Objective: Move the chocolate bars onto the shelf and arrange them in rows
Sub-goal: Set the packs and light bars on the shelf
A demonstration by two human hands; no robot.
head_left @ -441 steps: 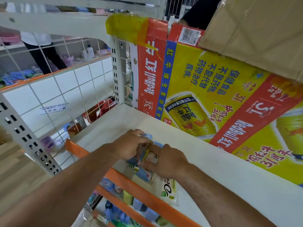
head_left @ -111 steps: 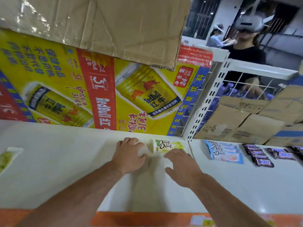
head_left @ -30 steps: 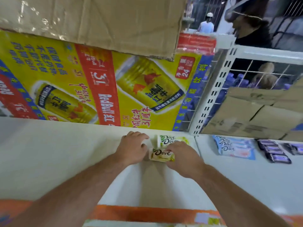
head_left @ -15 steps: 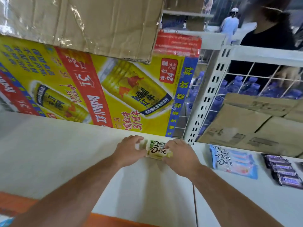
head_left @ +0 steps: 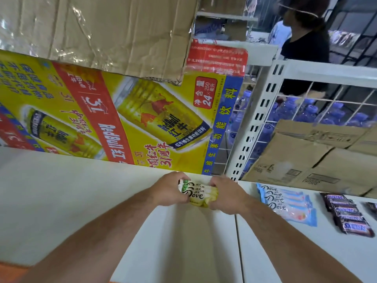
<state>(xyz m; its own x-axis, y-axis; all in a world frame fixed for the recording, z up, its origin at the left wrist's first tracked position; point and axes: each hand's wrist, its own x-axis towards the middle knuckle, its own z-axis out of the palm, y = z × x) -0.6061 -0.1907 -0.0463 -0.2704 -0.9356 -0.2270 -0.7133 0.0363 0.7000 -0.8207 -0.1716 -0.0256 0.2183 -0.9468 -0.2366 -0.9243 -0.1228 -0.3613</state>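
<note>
At the back of the white shelf (head_left: 61, 201), seen from the head camera, both hands meet around a small stack of green-and-yellow Dove bars (head_left: 197, 194). The left hand (head_left: 171, 188) grips the stack's left end with its fingers curled over the top edge. The right hand (head_left: 226, 196) grips the right end, its fingers curled round the wrappers. The stack sits low over the shelf, just in front of the yellow Red Bull carton (head_left: 122, 119); whether it touches the surface cannot be told. A plain brown cardboard box (head_left: 102, 27) rests on top of that carton.

To the right, past a seam in the shelf, a row of overlapping blue Dove bars (head_left: 285, 203) lies flat, well apart from the hands. Beside them lies a row of dark Snickers bars (head_left: 349, 216). Flattened cardboard boxes (head_left: 306, 156) lean behind these two rows. A perforated white upright (head_left: 255, 123) stands between the carton and the cardboard, and blue-capped water bottles (head_left: 306, 113) show through the wire grid behind. A person in a black top (head_left: 306, 43) stands beyond the shelving. An orange shelf edge (head_left: 12, 270) shows at lower left.
</note>
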